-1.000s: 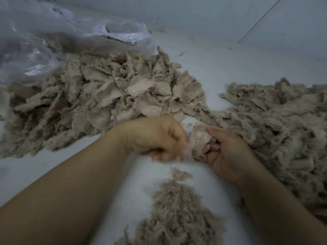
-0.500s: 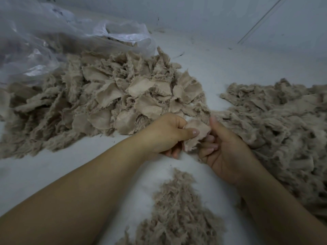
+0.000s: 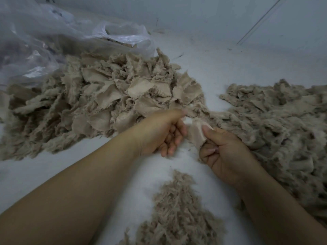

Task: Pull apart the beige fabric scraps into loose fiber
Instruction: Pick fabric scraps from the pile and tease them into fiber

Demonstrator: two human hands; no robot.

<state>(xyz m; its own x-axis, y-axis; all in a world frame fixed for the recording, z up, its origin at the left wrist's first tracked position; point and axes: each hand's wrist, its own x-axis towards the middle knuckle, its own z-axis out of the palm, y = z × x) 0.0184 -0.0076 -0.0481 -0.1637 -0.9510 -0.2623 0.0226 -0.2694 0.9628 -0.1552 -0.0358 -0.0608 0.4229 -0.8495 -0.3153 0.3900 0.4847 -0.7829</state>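
Observation:
My right hand pinches a beige fabric scrap between thumb and curled fingers, holding it upright over the white surface. My left hand is just left of the scrap with its fingers loosely curled and nothing in them; its blurred thumb reaches toward the scrap's upper edge. A big heap of uncut beige scraps lies behind the left hand. A small mound of loose fiber sits in front of me between my forearms.
A wide pile of shredded beige material spreads along the right side, under my right forearm. A crumpled clear plastic bag lies at the back left, partly over the scrap heap. The white surface meets a pale wall behind.
My left hand has let go of the scrap and opened, its fingers dropping down and left. My right hand keeps its pinch and has turned the scrap more upright.

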